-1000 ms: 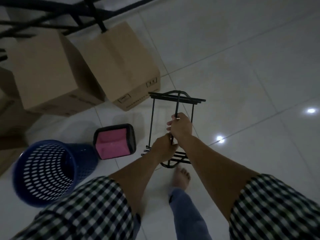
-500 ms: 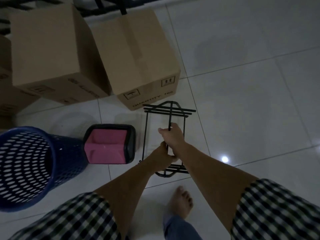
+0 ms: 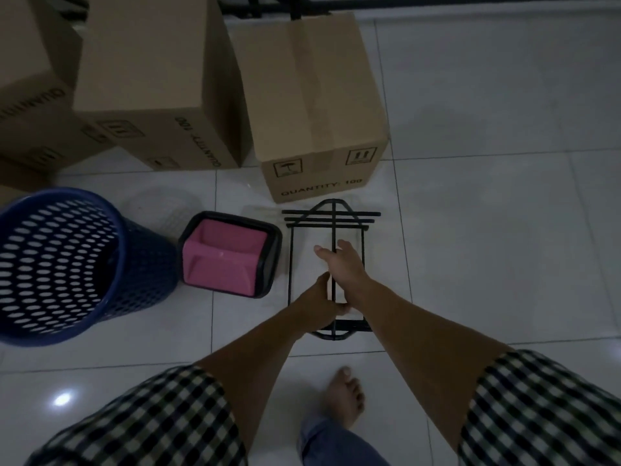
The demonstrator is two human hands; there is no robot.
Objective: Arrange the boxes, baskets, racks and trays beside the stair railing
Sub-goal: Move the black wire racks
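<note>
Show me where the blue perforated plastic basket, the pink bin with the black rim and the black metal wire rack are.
Blue perforated plastic basket point(image 3: 50, 260): head view, inner wall.
Pink bin with black rim point(image 3: 218, 267): head view, pink lining.
Black metal wire rack point(image 3: 333, 217): head view, far crossbars.

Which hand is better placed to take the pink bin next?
Left, probably. The left hand holds the near end of the wire rack, beside the pink bin; the right hand grips farther along and would cross the left arm.

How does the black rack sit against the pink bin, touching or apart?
Apart. The head view shows a thin strip of pale floor between the left bar of the rack and the dark rim of the pink bin.
</note>
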